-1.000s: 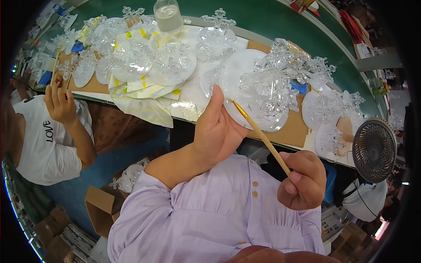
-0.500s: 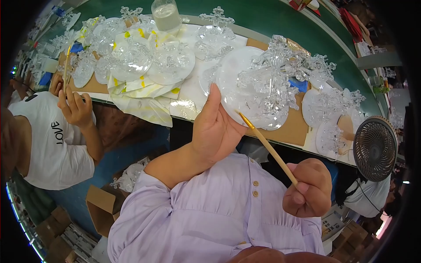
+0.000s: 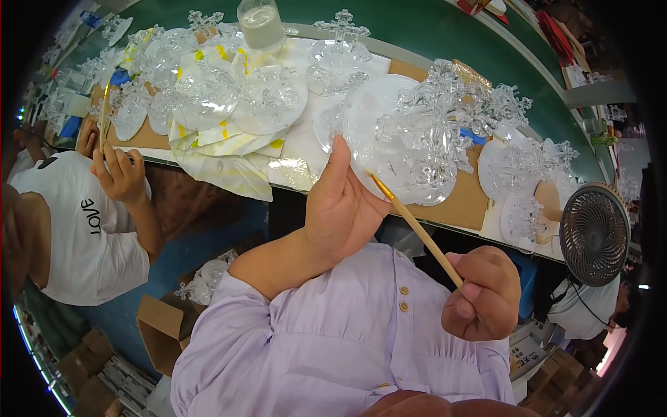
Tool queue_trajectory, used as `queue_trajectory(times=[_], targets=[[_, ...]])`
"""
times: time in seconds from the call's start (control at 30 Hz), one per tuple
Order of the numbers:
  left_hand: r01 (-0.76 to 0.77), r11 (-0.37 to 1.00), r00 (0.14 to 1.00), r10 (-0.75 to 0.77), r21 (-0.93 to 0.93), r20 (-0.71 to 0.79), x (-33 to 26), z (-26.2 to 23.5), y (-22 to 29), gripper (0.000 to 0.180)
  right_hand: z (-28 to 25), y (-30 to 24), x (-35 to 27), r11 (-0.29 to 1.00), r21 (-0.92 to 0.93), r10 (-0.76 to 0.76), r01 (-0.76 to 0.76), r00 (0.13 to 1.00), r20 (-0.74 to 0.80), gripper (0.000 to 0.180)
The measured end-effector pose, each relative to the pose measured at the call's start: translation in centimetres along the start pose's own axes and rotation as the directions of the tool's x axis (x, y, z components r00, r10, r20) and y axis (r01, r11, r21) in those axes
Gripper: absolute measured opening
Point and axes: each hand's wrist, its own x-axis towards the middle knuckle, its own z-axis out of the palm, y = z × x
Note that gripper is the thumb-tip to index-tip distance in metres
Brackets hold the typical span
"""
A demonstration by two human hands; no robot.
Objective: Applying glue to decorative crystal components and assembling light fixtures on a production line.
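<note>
A: Which packages or labels lie near the hands?

B: Below the left hand (image 3: 347,208), low at the left, an open brown cardboard box (image 3: 163,333) stands on the floor, and beside it lies a clear plastic bag (image 3: 205,281) with clear parts inside. Above and to the left of this hand, white and yellow wrapping sheets (image 3: 222,149) hang over the edge of the table (image 3: 451,201). I see no label that I can describe by shape.

A: How is the left hand posed?

B: It is raised, the palm turned toward the table, the thumb pointing up. Its fingers grip a clear round plate with a crystal ornament (image 3: 410,139) from behind. The plate is just above the hand, over the brown board on the table.

A: And the right hand?

B: The right hand (image 3: 483,295) is closed in a fist around the lower end of a thin yellow brush (image 3: 417,229). The brush goes up and to the left, and its tip touches the lower edge of the plate, just beside the left thumb.

A: Anything else close?

B: To the right of the right hand stands 1 small dark fan (image 3: 594,233).
</note>
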Motion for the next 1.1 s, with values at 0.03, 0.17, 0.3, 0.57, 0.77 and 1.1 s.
queue_trajectory(times=[0.03,0.17,0.3,0.57,0.77,1.1], targets=[[0.002,1.000,1.000,-0.002,0.000,0.011,0.0,-0.1,0.0,0.056,0.1,0.0,0.1,1.000,-0.003,-0.001,0.001,1.000,0.005,0.014],[0.001,1.000,1.000,-0.001,-0.009,0.021,-0.1,-0.2,-0.1,0.056,0.3,0.0,0.3,1.000,-0.025,-0.005,0.006,1.000,0.015,0.015],[-0.008,0.999,0.999,0.009,0.035,-0.032,-0.2,0.1,-0.3,0.055,0.3,0.0,0.6,0.997,-0.080,-0.017,0.020,0.999,0.040,0.015],[0.009,0.993,1.000,-0.009,0.119,-0.001,-0.2,0.2,-0.5,0.056,0.2,-0.1,1.0,0.989,-0.147,-0.007,0.025,0.993,0.118,0.018],[-0.009,0.995,0.998,0.014,0.102,-0.054,-0.4,0.2,-0.6,0.057,0.7,0.2,1.0,0.963,-0.241,-0.074,0.121,0.978,0.196,0.023],[0.014,0.990,1.000,-0.013,0.141,-0.006,-0.5,0.3,-0.6,0.058,2.2,0.3,2.0,0.902,-0.387,-0.106,0.191,0.967,0.231,0.021]])
